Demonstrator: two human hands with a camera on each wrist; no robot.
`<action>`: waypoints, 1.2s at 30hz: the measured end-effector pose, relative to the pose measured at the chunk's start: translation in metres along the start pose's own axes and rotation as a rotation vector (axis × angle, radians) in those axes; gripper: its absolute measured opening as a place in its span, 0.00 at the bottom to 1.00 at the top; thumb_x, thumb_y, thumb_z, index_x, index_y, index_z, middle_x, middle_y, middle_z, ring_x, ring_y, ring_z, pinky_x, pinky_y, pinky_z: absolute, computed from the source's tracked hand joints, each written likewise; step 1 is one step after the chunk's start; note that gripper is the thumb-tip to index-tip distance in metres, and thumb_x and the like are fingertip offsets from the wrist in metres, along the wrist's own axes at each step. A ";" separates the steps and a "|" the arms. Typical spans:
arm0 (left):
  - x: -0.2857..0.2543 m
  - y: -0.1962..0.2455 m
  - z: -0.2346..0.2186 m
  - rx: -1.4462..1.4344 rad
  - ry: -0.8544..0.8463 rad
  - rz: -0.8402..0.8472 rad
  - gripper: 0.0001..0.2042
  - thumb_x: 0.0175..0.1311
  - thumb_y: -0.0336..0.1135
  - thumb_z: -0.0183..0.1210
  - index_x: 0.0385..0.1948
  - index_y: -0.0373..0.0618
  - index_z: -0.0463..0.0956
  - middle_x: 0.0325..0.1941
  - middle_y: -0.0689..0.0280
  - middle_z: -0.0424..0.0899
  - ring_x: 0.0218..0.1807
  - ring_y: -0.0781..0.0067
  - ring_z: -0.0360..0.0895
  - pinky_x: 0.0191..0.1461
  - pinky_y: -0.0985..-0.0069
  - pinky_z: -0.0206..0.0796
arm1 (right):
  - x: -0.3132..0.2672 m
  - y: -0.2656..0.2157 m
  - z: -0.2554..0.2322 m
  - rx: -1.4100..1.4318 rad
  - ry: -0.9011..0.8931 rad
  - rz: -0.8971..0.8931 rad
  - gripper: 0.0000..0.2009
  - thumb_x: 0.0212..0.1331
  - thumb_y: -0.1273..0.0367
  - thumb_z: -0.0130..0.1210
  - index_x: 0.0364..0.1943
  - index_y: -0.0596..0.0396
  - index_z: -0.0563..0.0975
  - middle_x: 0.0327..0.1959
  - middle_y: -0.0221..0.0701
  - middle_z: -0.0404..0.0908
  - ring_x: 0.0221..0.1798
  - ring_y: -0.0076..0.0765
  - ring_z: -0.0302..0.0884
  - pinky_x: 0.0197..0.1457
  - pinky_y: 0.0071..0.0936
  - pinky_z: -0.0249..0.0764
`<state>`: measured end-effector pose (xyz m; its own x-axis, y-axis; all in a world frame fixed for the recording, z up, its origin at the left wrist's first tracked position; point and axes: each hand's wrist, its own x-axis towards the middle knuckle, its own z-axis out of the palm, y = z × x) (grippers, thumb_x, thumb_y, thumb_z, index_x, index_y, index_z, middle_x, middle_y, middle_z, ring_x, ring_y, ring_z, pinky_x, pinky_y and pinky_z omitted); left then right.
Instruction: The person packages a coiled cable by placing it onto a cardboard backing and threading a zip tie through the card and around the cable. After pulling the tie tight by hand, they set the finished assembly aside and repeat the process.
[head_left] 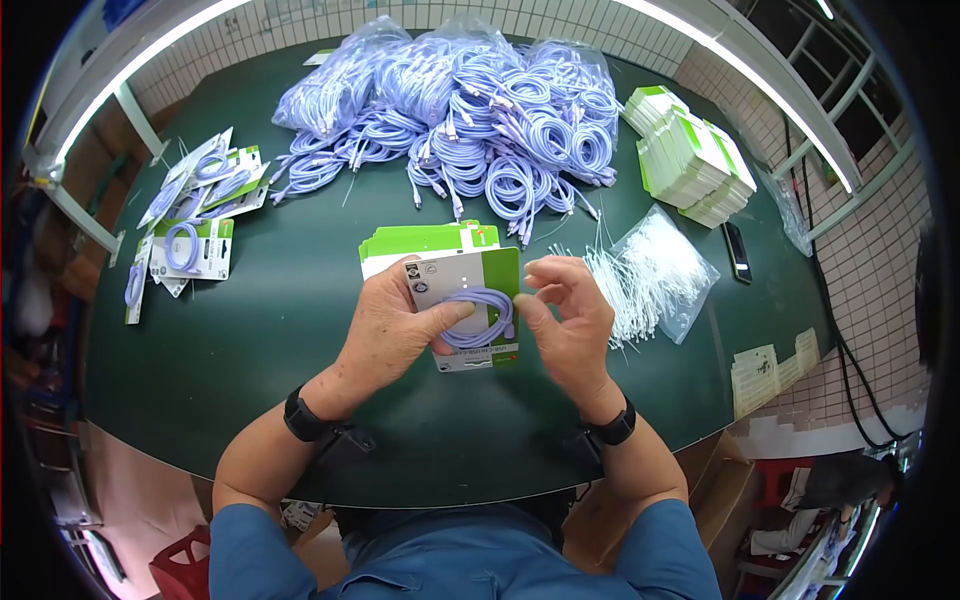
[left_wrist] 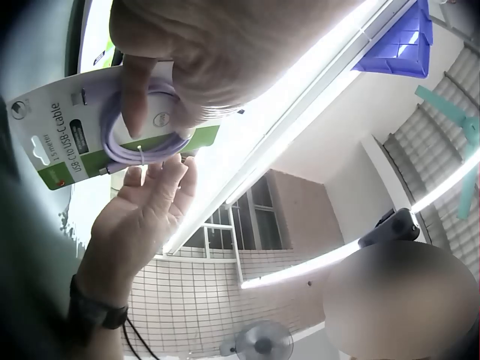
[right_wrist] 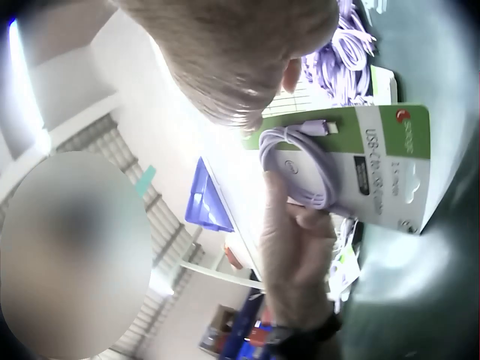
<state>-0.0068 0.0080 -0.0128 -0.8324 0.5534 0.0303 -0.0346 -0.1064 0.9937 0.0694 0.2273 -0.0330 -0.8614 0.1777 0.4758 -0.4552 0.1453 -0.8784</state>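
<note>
My left hand [head_left: 380, 325] grips a green-and-white packaging card [head_left: 501, 266], its thumb lying over a coiled lilac USB-C cable [right_wrist: 324, 171] on the card's front. In the right wrist view a connector shows at the coil's edge, near the card's green band. A thin white tie [left_wrist: 141, 154] loops round the strands in the left wrist view. At the card's right edge is my right hand [head_left: 575, 325], fingers loosely bent and thumb tip right by the edge, with a gap between thumb and forefinger. Behind the held card lies a stack of similar cards [head_left: 420, 240].
Bagged and loose lilac cables [head_left: 440, 100] fill the table's back. Carded cables [head_left: 212, 248] lie at left. Stacked cards [head_left: 690, 160] stand at back right, near a phone [head_left: 737, 252]. White ties [head_left: 650, 275] spill from a plastic bag right of my hands.
</note>
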 end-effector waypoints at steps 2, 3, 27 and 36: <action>0.001 -0.001 0.001 -0.019 0.014 0.013 0.17 0.70 0.26 0.69 0.57 0.33 0.79 0.47 0.58 0.91 0.41 0.73 0.90 0.31 0.80 0.85 | 0.002 -0.007 -0.003 -0.460 0.011 -0.324 0.19 0.62 0.78 0.72 0.58 0.59 0.82 0.53 0.38 0.86 0.51 0.32 0.86 0.51 0.28 0.85; 0.000 -0.001 0.002 -0.021 0.013 0.015 0.17 0.70 0.26 0.69 0.57 0.33 0.79 0.47 0.58 0.91 0.41 0.73 0.90 0.31 0.80 0.85 | 0.002 -0.007 -0.002 -0.461 0.011 -0.325 0.19 0.62 0.78 0.72 0.58 0.59 0.82 0.53 0.38 0.86 0.51 0.32 0.86 0.51 0.28 0.85; -0.001 -0.003 0.008 -0.066 0.035 0.068 0.18 0.71 0.26 0.67 0.61 0.34 0.77 0.50 0.58 0.90 0.41 0.74 0.89 0.29 0.81 0.82 | 0.003 -0.004 0.012 -0.398 0.054 -0.262 0.15 0.62 0.78 0.70 0.53 0.57 0.86 0.54 0.37 0.86 0.51 0.35 0.86 0.50 0.28 0.82; 0.009 0.004 -0.019 -0.220 0.097 0.011 0.17 0.74 0.27 0.65 0.60 0.32 0.77 0.51 0.56 0.90 0.40 0.73 0.89 0.28 0.81 0.83 | 0.027 0.020 -0.084 -1.014 -0.209 0.181 0.08 0.55 0.71 0.73 0.36 0.59 0.88 0.33 0.39 0.90 0.34 0.43 0.89 0.42 0.34 0.83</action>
<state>-0.0255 -0.0033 -0.0104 -0.8824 0.4701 0.0196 -0.1364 -0.2956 0.9455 0.0556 0.3166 -0.0340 -0.9634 0.1206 0.2393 0.0027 0.8974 -0.4412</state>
